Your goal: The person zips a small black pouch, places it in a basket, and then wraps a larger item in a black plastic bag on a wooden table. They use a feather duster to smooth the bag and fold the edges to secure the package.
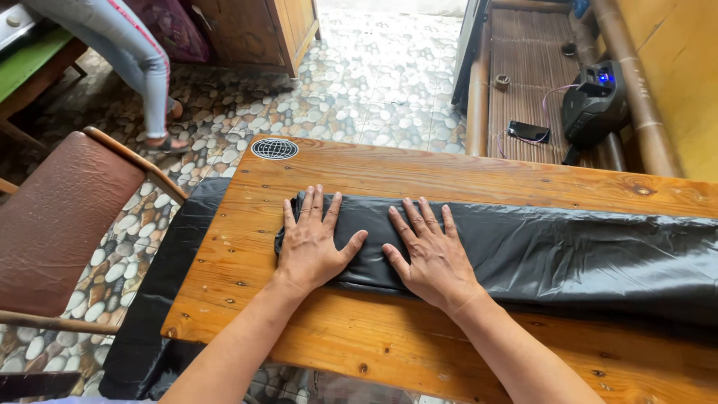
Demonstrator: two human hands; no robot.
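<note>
Both hands lie flat, palms down, on a folded black plastic sheet (pixel 523 251) stretched along the wooden table (pixel 389 340); left hand (pixel 310 243) covers its end, right hand (pixel 432 258) just beside; fingers (pixel 422 217) spread, gripping nothing.

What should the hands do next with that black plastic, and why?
Probably slide both palms outward to flatten it. The left hand and right hand lie flat, side by side, on the folded black plastic sheet, which looks wrinkled and stretches along the wooden table to the right.
</note>
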